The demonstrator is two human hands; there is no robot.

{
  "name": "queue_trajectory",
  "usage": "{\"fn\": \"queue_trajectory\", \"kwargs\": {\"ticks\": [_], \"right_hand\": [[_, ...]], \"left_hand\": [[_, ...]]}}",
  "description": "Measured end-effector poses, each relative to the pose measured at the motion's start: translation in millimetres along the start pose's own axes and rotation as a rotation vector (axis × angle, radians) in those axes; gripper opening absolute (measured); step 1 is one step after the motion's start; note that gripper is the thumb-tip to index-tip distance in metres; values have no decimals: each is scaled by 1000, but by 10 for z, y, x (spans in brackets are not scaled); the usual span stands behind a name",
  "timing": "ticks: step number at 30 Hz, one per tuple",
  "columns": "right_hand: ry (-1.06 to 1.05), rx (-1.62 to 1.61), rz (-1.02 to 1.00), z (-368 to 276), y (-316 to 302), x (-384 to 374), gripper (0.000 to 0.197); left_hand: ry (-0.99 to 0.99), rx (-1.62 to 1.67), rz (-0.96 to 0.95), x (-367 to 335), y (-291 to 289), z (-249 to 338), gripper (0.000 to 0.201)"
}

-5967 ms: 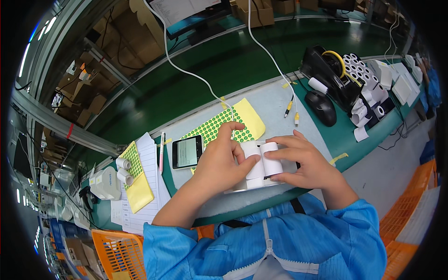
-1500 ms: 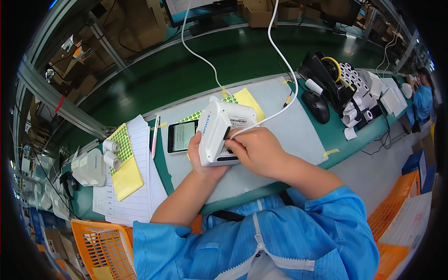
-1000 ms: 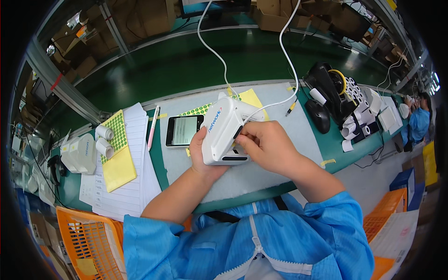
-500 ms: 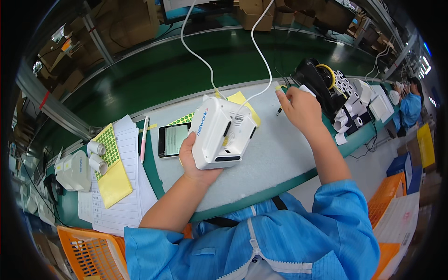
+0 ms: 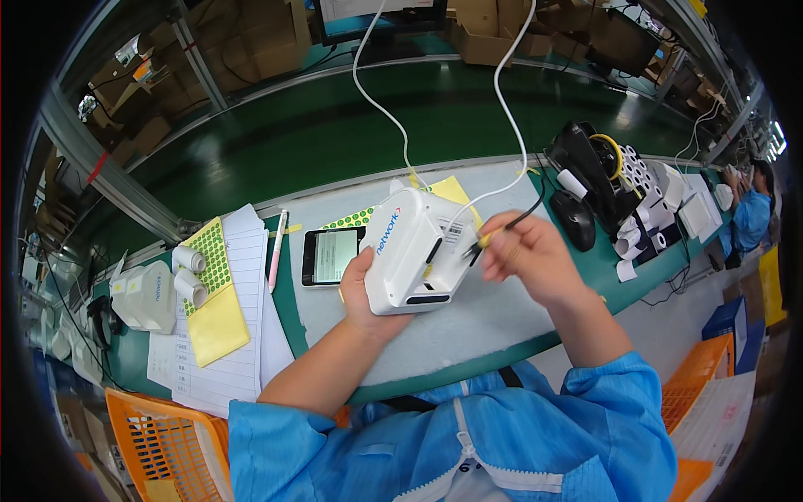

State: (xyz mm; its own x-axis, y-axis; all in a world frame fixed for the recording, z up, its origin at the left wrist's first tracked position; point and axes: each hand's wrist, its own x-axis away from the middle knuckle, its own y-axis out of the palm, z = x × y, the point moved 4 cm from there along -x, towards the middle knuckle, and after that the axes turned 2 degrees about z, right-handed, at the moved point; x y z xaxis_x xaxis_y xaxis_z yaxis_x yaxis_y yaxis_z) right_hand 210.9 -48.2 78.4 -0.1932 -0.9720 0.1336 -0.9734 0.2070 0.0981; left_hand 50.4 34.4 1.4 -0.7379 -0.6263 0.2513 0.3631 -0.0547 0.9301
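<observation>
A boxy white plastic device (image 5: 391,280) with blue lettering is propped up over the work mat, its open recess facing right. My left hand (image 5: 366,297) grips it from the left and below, fingers wrapped round its base. Between thumb and fingers, my right hand (image 5: 535,258) pinches a black cable plug (image 5: 475,248) with a yellow band. The plug's tip is at the recess edge; whether it touches the device I cannot tell. A white cable (image 5: 512,109) comes down to the recess. Left of the device lies a phone-like handheld (image 5: 328,258) with a lit screen.
A black computer mouse (image 5: 572,221), a black tape dispenser (image 5: 579,163) and several white label rolls (image 5: 642,177) stand at the right. Sheets of paper (image 5: 222,368), green sticker sheets (image 5: 216,259) and a pink pen (image 5: 276,255) lie left. Orange baskets (image 5: 159,435) flank the bench.
My right hand has come down and left from the mat's far right, bringing the black cable plug to the device. My left hand keeps its grip. The whole view has shifted slightly.
</observation>
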Motion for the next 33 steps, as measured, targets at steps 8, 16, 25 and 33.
{"fn": "queue_trajectory", "kwargs": {"ticks": [8, 16, 25, 33], "right_hand": [[-16, 181, -148, -10, 375, 70, 17], [-39, 204, -115, 23, 419, 96, 14], [-270, 484, -37, 115, 377, 85, 11], [-735, 1045, 636, -12, -801, 17, 7]], "left_hand": [[38, -31, -225, -11, -21, -25, 61], [73, -43, -247, 60, 40, -53, 57], [168, -128, -153, 86, 115, 27, 62], [743, -1045, -251, 102, 227, 63, 83]]}}
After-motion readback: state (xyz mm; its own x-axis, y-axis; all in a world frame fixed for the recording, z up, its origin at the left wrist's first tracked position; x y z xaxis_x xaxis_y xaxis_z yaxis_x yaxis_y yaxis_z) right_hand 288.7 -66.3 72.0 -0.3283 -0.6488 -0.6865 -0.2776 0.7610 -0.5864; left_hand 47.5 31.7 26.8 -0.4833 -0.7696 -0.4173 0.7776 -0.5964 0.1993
